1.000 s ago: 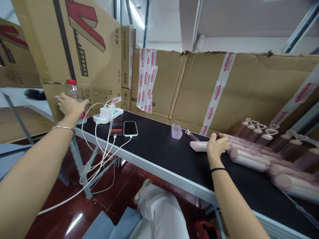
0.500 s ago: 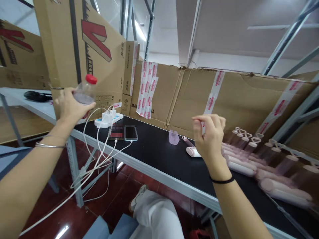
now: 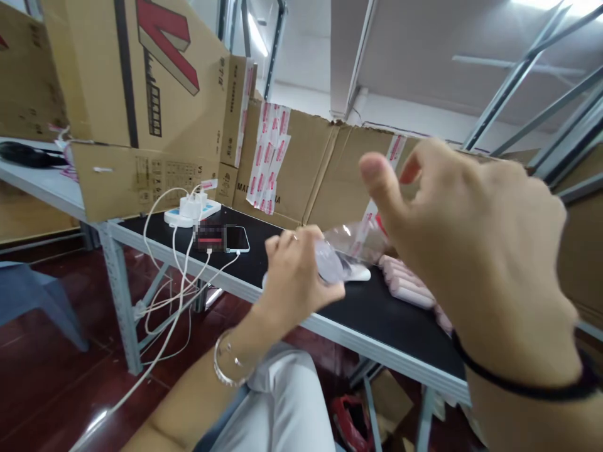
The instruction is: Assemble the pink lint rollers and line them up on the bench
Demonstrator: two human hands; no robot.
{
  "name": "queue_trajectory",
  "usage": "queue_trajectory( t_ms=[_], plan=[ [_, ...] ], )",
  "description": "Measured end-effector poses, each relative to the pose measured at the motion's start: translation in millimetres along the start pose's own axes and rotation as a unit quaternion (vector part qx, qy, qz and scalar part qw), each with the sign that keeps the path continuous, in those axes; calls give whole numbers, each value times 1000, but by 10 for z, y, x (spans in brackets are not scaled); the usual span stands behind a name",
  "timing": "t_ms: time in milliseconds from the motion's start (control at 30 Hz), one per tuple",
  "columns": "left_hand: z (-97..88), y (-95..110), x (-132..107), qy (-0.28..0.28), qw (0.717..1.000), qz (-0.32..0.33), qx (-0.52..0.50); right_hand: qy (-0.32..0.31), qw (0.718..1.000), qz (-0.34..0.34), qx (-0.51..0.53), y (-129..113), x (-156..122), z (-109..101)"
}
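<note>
My left hand (image 3: 293, 279) is wrapped around a clear plastic bottle (image 3: 351, 242) with some liquid in it. The bottle is tilted over the table, its base towards my left palm and its red cap (image 3: 380, 225) pointing right. Close to the cap, my right hand (image 3: 485, 245) is raised with thumb and forefinger apart. It partly covers the cap, and I cannot tell whether it touches it. Under the bottle, a white rounded piece (image 3: 360, 274) lies on the black tabletop (image 3: 339, 314).
Pink and white cylinders (image 3: 409, 285) lie in a row at the right, partly behind my right hand. Two phones, one a smartphone (image 3: 237, 239), charge from a white power strip (image 3: 193, 212); cables hang over the table's front edge. Cardboard (image 3: 301, 157) walls the back.
My left hand has carried the bottle from the far left to the middle and tipped it rightwards. My right hand has come up nearer the camera and its thumb has spread from the fingers.
</note>
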State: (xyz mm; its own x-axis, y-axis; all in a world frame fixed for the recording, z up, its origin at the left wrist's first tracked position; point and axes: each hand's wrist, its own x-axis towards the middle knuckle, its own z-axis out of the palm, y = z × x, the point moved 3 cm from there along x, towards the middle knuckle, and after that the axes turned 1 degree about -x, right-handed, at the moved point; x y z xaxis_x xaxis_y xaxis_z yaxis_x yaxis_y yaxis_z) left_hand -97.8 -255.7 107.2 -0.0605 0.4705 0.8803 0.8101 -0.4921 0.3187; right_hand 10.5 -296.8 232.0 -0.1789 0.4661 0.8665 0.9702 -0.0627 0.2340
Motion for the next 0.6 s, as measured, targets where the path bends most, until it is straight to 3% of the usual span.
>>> queue_trajectory(
  t_ms=[133,233,400,600],
  plan=[
    [216,346,-620,-117,988,22,-101,-56,989,-137,-8,118,-529,88],
    [325,496,-932,-133,979,26,-152,-29,989,-145,3,272,-883,159],
    [400,540,-1151,-113,980,8,-164,-18,993,-116,33,528,-1241,172],
    [450,410,-1348,-147,965,8,-218,-45,969,-233,70,561,-1349,228]
  ],
)
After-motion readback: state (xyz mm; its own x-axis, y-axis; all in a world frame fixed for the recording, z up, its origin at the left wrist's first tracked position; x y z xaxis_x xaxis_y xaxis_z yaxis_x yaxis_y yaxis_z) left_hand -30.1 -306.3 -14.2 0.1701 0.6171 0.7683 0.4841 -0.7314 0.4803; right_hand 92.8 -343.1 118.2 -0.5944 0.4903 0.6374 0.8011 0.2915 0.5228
